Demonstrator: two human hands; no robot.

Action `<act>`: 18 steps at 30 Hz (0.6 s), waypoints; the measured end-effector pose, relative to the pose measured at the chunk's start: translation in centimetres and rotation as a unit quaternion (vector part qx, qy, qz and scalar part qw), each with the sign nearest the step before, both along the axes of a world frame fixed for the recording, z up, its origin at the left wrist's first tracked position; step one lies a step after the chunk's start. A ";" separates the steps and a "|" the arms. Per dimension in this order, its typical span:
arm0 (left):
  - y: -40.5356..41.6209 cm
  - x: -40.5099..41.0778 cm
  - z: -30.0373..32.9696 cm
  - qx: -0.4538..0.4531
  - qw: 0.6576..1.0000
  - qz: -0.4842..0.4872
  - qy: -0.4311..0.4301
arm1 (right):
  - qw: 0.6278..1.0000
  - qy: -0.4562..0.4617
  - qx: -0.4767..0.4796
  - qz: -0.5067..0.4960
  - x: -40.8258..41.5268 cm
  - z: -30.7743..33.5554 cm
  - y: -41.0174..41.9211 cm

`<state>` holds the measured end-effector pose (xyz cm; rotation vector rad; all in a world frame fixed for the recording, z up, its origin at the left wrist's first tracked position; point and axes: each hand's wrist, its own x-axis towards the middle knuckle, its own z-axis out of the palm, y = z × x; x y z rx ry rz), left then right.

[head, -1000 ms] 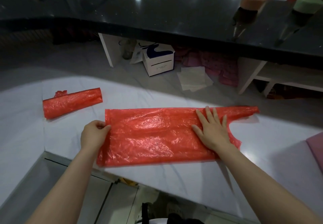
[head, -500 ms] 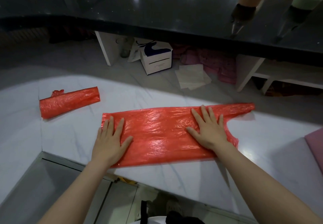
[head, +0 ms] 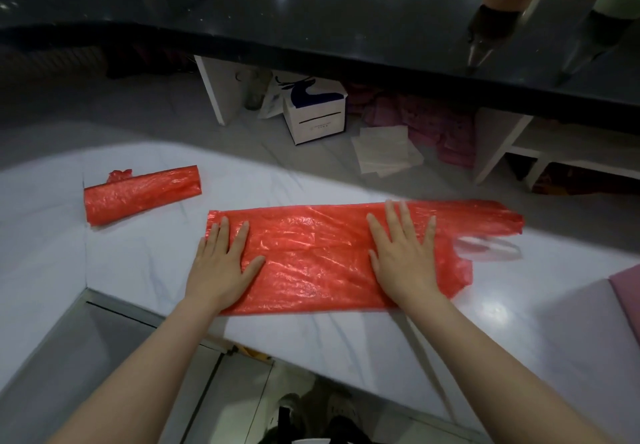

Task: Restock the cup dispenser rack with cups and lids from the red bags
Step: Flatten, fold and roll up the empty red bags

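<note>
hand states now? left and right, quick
Left hand: open, fingers straight, pressing flat on the left end of the flattened red bag.
Right hand: open, fingers spread, pressing flat on the same bag toward its right end.

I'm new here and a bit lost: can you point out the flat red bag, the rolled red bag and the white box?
flat red bag point(head: 311, 256): head view, middle of sheet.
rolled red bag point(head: 142, 194): head view, middle of roll.
white box point(head: 317, 119): head view, front face.
</note>
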<state>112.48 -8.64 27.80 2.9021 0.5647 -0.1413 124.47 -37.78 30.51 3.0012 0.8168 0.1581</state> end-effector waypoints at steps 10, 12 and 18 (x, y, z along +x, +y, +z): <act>0.9 -0.7 0.2 0.011 1.000 -0.020 0.018 | 0.989 0.084 -0.023 -0.120 3.5 -1.1 -7.2; 1.0 -0.8 0.1 0.014 1.000 -0.015 0.017 | 0.983 0.104 -0.007 -0.152 4.5 -1.2 -8.9; 0.7 -0.7 -0.1 0.018 1.000 -0.006 -0.003 | 0.982 0.084 0.029 -0.165 4.4 1.0 -8.6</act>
